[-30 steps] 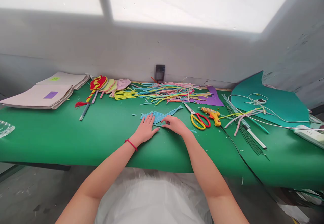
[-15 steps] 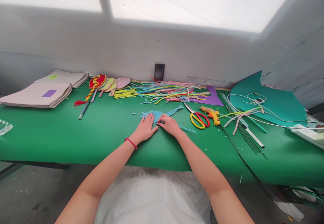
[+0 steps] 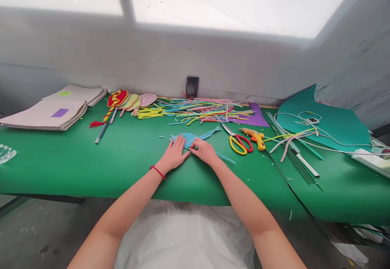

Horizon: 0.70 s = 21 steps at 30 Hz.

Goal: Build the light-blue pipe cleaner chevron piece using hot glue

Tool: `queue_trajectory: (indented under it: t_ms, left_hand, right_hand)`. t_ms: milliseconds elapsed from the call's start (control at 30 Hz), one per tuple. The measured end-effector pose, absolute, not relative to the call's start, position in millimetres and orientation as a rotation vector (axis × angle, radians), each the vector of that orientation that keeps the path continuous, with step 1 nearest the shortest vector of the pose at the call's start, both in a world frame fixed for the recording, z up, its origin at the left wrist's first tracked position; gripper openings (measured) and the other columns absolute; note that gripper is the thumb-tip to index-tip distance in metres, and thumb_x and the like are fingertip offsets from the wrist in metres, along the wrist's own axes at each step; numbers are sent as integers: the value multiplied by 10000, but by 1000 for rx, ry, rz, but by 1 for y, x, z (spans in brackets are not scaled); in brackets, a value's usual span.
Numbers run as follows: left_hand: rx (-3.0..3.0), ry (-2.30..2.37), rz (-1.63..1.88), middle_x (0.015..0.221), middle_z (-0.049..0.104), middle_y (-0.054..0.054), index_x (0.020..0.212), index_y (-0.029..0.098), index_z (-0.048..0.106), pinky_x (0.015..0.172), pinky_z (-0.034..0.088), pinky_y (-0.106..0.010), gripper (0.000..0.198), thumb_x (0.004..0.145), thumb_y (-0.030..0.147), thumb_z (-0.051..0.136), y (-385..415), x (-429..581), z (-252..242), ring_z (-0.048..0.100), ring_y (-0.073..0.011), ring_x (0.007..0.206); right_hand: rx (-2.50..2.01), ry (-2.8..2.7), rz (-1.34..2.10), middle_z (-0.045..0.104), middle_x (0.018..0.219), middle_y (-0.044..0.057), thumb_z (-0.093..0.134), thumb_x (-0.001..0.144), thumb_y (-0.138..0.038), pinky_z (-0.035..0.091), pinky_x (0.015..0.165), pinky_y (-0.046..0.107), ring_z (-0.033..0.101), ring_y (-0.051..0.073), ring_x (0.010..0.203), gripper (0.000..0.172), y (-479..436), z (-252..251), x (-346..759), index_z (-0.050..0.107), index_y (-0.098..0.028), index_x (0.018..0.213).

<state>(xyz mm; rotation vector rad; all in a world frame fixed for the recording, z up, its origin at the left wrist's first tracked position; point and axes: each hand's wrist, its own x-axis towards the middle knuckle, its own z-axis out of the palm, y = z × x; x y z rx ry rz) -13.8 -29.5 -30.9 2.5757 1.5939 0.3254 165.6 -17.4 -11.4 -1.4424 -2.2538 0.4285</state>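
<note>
Blue strips, lying side by side, are forming a flat, ribbed piece (image 3: 189,138) near the middle of the green table (image 3: 122,167), between its near and far edges, with a narrow tail pointing toward the right end. We are resting our left hand (image 3: 174,155) on the piece, palm down, fingers stretched out nearly straight and gripping nothing. We are bending our right hand (image 3: 203,150) at the piece's near edge, thumb and forefinger drawn close together; a loose blue strip (image 3: 225,158) is running out from beneath that hand (whether our fingertips are pinching it, we cannot tell). Scissors (image 3: 240,143) with one yellow and one red handle are lying to the right of our hands, and a yellow glue gun (image 3: 257,139) is lying just beside them, its black cord (image 3: 284,175) hanging over the near edge. Along the far edge, a heap of coloured strips (image 3: 201,108) is partly covering a purple sheet (image 3: 258,117). Toward the far left corner, pale paper stacks (image 3: 45,115) are lying beside a red-and-yellow fan-shaped craft (image 3: 118,97).
</note>
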Motion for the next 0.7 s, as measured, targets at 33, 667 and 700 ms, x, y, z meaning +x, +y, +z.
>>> queue_trajectory:
  t_ms: [33, 667, 700]
  left_hand:
    - [2573, 1597, 320, 1572, 150, -146, 1488, 92, 234, 1185, 79, -457, 707, 935, 530, 276, -30, -14, -30, 121, -261, 1457]
    - [2522, 1634, 327, 1568, 165, -158, 1478, 92, 258, 1175, 116, -478, 682, 924, 484, 324, -30, -13, -28, 136, -283, 1454]
    - [2519, 1638, 320, 1566, 169, -163, 1476, 83, 260, 1175, 119, -477, 685, 922, 480, 328, -30, -13, -27, 142, -286, 1452]
  right_hand:
    - [-1445, -2255, 430, 623, 904, -7, 608, 833, -251, 336, 597, 234, 559, 120, 756, 78, -18, -11, 166, 612, -221, 761]
    - [-1443, -2249, 345, 641, 924, -1, 598, 848, -269, 364, 599, 237, 584, 129, 777, 84, -20, -11, 163, 632, -229, 782]
    - [-1450, -2249, 348, 641, 925, -1, 598, 848, -271, 365, 600, 237, 585, 130, 780, 86, -21, -11, 162, 632, -230, 781]
